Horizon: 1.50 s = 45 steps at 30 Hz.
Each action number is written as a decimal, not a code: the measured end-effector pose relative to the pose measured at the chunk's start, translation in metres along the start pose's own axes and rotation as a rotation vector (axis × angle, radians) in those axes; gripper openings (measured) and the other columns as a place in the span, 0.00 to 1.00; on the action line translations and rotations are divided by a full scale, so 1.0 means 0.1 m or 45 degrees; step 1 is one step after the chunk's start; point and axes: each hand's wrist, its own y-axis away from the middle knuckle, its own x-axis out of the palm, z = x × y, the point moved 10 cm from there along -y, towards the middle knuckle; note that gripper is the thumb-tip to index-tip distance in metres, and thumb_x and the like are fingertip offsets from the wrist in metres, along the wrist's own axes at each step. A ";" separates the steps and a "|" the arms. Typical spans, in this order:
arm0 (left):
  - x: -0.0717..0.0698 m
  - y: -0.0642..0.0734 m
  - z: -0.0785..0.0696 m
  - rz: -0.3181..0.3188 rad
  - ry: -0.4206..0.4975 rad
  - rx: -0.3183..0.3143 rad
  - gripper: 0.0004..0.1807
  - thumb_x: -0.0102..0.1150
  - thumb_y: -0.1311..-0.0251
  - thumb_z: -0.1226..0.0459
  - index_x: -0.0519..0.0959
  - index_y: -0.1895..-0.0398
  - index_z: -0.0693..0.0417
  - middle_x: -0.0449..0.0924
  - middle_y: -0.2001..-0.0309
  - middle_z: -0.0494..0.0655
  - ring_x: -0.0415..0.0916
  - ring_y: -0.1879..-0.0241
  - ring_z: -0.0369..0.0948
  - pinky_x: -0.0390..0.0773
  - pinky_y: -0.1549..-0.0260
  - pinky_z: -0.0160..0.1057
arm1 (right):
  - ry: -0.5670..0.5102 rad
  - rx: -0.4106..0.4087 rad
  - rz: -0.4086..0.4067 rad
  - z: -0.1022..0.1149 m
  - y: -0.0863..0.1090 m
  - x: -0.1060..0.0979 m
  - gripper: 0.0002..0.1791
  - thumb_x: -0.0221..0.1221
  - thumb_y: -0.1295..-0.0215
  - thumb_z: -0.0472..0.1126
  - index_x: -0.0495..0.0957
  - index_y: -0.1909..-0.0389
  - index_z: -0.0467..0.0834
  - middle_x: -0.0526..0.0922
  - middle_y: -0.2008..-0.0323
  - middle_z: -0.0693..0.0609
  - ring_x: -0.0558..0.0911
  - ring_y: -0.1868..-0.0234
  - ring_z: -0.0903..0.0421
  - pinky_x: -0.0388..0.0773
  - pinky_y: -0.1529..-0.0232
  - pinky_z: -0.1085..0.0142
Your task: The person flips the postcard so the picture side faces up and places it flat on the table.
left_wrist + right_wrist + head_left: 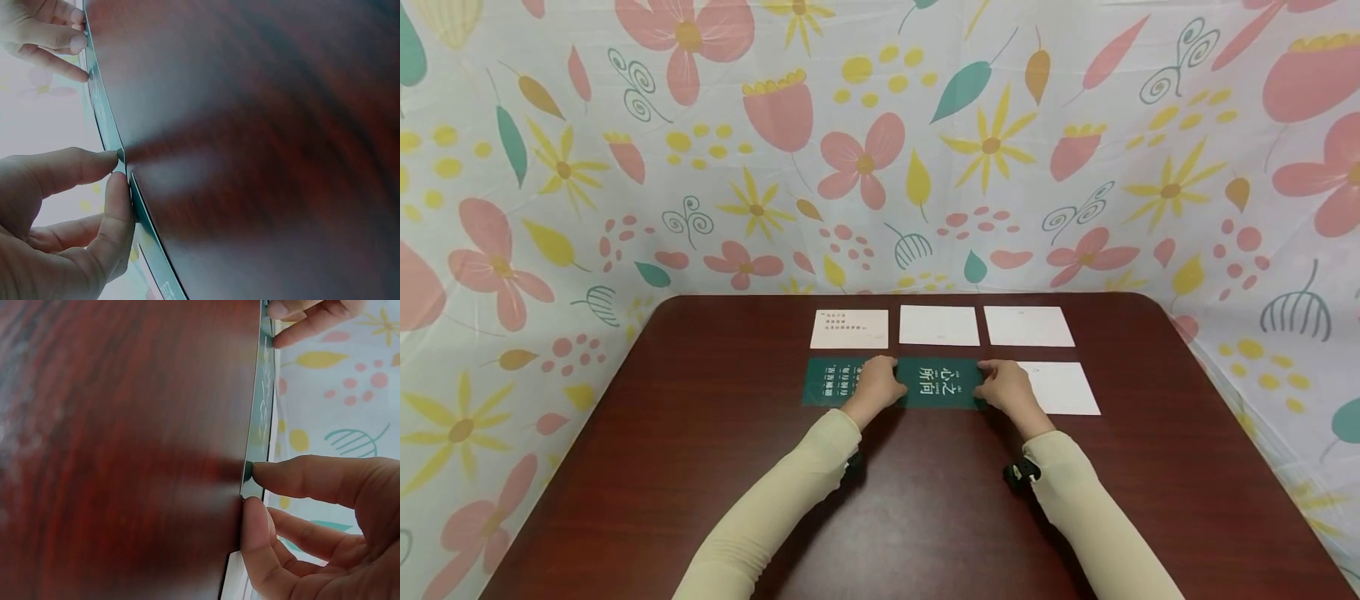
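Observation:
A dark green card [938, 383] printed with large white characters lies in the front row of cards. My left hand [876, 386] pinches its left edge between thumb and finger, and my right hand [1009, 390] pinches the right edge the same way. Seen from the left wrist, the left fingertips [119, 187] meet at the card's end, close beside a second green card [826, 383] that the left hand partly covers. In the right wrist view, the right thumb [294, 478] rests at the held card's end. A white card [1066, 388] lies beside the right hand, partly hidden by it.
Behind the front row, a cream card with small dark text [850, 333] and two white cards, one in the middle [938, 326] and one at right [1028, 327], lie in line. All sit on a dark red-brown table [925, 517]. A flower-patterned cloth [880, 233] hangs behind it.

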 end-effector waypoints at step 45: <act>-0.10 -0.57 0.02 -0.039 0.748 -0.188 0.33 0.53 0.36 0.67 0.57 0.30 0.68 0.61 0.33 0.62 0.58 0.32 0.53 0.65 0.38 0.46 | -0.208 0.003 0.051 0.26 -0.60 0.02 0.32 0.50 0.32 0.39 0.57 0.33 0.24 0.62 0.35 0.27 0.63 0.34 0.35 0.64 0.37 0.46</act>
